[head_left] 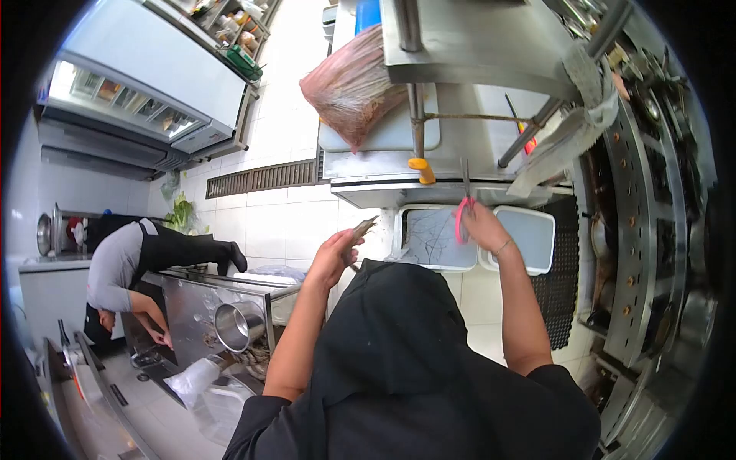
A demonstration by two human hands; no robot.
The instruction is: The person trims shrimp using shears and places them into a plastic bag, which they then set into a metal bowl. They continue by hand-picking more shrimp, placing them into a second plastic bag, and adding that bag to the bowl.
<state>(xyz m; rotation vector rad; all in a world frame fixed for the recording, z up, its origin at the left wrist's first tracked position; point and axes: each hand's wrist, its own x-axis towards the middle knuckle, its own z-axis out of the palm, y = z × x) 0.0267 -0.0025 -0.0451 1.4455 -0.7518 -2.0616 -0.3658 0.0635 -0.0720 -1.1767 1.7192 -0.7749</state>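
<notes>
At the upper centre of your frame, a steel surface (468, 142) carries a white cutting board (426, 139), and a filled pinkish plastic bag (349, 88) lies on that board. Left of centre, your pale tiled floor (268, 218) has a long dark grate (261, 182) set into it; right of centre, a black perforated mat (557, 295) lies on the floor.

The scissors (461, 221) have pink handles, the tubs (552, 239) white rims, the hole-patterned mat (555, 307) black.

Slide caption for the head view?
Left hand holds what looks like a shrimp; right hand holds pink-handled scissors near two white tubs.
</notes>
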